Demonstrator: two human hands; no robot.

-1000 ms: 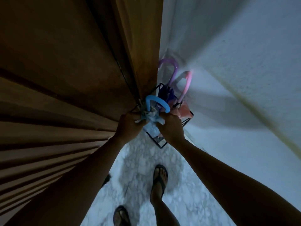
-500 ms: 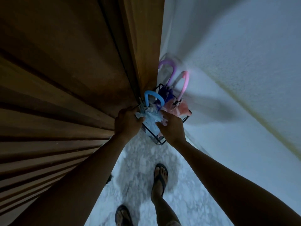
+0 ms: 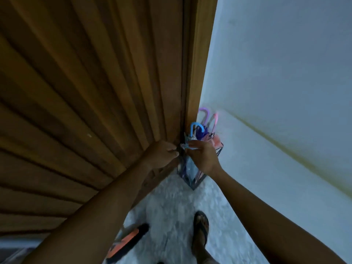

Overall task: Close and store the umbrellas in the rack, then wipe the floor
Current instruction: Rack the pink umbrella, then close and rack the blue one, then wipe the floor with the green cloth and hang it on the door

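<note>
A black wire umbrella rack (image 3: 192,184) stands in the corner between a wooden door and a white wall. Three closed umbrellas stand in it: one with a blue hooked handle (image 3: 196,127), one with a purple handle (image 3: 205,113) and one with a pink handle (image 3: 215,121). My right hand (image 3: 204,157) pinches the light blue folded fabric (image 3: 187,146) of the blue umbrella at the rack's top. My left hand (image 3: 162,155) is beside it, fingers curled at the same fabric by the rack's left edge.
The ribbed wooden door (image 3: 95,92) fills the left. The white wall (image 3: 276,92) rises on the right. On the marbled floor (image 3: 171,206) below are my sandalled foot (image 3: 201,227) and an orange and black object (image 3: 127,242) near the door.
The view has tilted up and pulled back, so the rack looks smaller. Both hands remain at the blue umbrella's fabric; the right hand's fingers have loosened to a pinch. An orange object now shows on the floor.
</note>
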